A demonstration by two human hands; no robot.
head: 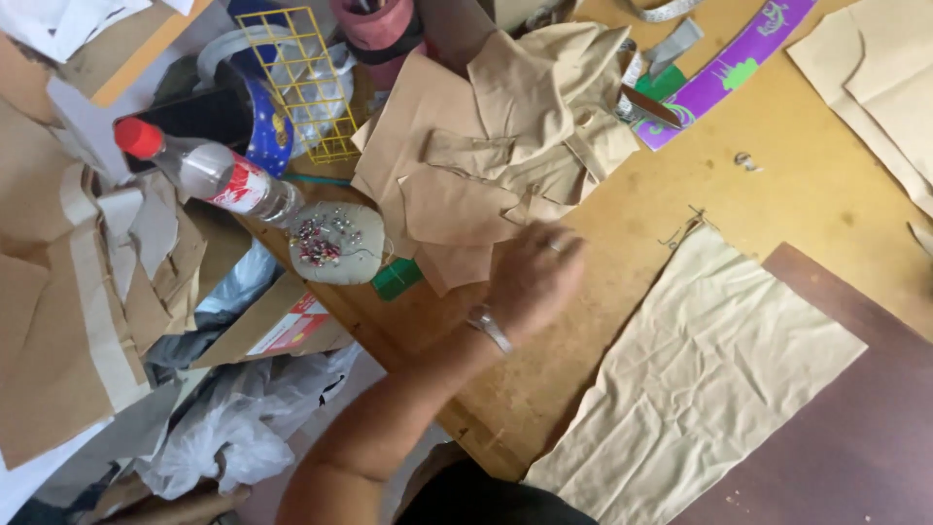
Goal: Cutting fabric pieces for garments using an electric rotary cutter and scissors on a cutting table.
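Reaching across the bench (797, 185), the left hand (533, 277) meets the pile of tan fabric pieces (486, 156), its fingers blurred and unreadable; picking one piece would seemingly need a clean pinch at its edge.

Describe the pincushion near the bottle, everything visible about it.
The pincushion is a rounded, padded pad of pale greyish fabric, studded on its left half with a cluster of pink and silvery pin heads. It lies flat near the wooden table's left edge, just under the clear plastic bottle, with a green scrap at its lower right. The left hand hovers right of it, not touching.
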